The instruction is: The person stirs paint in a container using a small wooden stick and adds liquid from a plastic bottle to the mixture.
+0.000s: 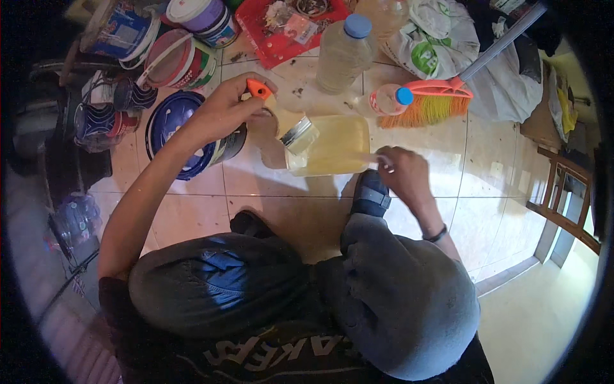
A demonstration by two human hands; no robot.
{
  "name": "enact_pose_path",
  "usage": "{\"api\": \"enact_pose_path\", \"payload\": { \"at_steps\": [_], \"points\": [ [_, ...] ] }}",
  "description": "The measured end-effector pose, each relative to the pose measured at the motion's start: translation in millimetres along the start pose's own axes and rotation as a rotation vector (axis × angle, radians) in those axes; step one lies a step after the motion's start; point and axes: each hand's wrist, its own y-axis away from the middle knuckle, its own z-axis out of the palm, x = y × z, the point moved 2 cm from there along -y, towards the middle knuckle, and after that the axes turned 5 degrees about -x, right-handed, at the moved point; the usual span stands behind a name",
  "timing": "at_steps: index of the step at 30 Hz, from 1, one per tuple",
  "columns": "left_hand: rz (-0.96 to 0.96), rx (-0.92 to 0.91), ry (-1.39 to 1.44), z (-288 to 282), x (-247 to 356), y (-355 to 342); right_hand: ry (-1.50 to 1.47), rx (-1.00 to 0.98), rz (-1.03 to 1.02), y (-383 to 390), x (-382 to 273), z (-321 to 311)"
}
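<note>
- Paint pails [182, 64] stand grouped at upper left, some lidded.
- Round blue-topped pail [165, 131] sits on the tiled floor, just behind the left forearm.
- Left hand [220, 116], well apart from the right, has its fingers closed around the orange handle of a flat paintbrush [295, 132].
- Paintbrush tilts down rightward, metal band and pale bristles over the left end of a yellowish translucent plastic container [342, 144], which lies on the floor between the hands.
- Large clear bottle [339, 64], blue-capped, stands beyond the container.
- Small blue-capped bottle [385, 100] is near the broom.
- Right hand [408, 174], fingers curled, is at the container's right end beside something pale; its grip cannot be told.
- Orange-headed broom [425, 110] rests bristles down at upper right.
</note>
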Motion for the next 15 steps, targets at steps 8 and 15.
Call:
{"api": "enact_pose_path", "payload": {
  "at_steps": [8,15],
  "points": [
    [0.033,-0.036,-0.036,7.5,2.3,-5.7,-0.083,-0.038,-0.129,-12.2,-40.3,24.8],
    [0.032,-0.011,-0.01,0.8,-3.3,1.2,-0.079,0.078,0.042,-28.4,-15.6,1.5]
  ]
}}
